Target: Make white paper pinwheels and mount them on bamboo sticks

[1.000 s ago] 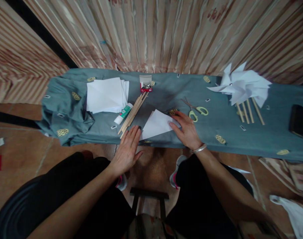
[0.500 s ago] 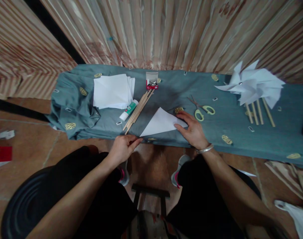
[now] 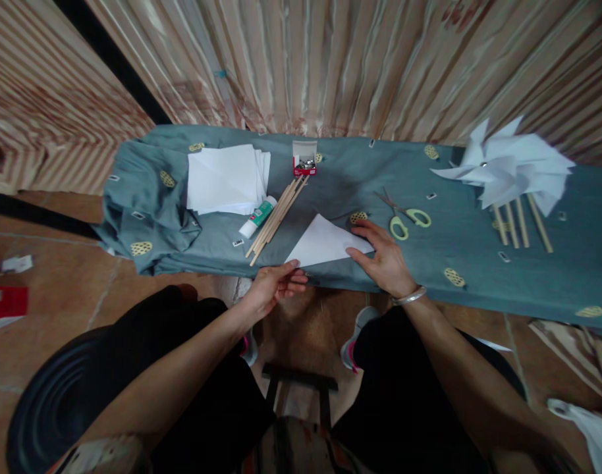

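Grey-green cloth (image 3: 340,187) bears folded paper (image 3: 323,243). Left hand (image 3: 274,288) pinches its left corner; right hand (image 3: 387,263) touches its right end, gripping or not I cannot tell. Beyond left hand, glue stick (image 3: 259,216) lettering is unreadable.

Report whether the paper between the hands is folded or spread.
Folded: the paper forms a triangle, unlike the squarish stacked sheets.

my right grip (image 3: 383,260) hides some of the folded paper (image 3: 325,242), the shiny bits (image 3: 308,164) in the red box (image 3: 305,172) are too tiny to ID, and a red thing (image 3: 7,301) is cut off at left
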The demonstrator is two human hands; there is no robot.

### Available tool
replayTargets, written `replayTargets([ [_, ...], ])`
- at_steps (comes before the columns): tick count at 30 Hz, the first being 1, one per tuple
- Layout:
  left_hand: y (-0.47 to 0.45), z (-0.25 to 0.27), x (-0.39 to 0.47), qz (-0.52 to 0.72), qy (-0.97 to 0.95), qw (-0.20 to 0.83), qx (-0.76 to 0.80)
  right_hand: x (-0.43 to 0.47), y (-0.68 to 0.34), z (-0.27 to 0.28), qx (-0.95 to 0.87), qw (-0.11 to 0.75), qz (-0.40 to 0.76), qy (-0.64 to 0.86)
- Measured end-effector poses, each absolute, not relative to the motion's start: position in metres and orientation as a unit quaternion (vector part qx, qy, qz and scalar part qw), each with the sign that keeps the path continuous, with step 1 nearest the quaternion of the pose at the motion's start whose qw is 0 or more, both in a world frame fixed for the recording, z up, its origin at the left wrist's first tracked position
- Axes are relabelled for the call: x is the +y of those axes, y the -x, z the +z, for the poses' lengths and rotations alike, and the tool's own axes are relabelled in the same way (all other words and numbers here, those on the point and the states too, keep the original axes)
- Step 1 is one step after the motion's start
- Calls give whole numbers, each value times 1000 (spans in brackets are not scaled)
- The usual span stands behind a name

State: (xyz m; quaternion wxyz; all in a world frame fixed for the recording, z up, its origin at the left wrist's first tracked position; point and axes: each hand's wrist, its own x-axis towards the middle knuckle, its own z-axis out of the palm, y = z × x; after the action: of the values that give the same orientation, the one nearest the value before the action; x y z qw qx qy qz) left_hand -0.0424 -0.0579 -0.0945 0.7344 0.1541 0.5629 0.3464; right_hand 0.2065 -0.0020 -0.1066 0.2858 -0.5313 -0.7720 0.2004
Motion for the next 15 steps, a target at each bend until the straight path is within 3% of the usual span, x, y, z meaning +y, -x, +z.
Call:
replayTargets([
  [15, 71, -94, -70, 359, -206, 667, 619, 0, -208, -112, -772, 296, 209, 523],
])
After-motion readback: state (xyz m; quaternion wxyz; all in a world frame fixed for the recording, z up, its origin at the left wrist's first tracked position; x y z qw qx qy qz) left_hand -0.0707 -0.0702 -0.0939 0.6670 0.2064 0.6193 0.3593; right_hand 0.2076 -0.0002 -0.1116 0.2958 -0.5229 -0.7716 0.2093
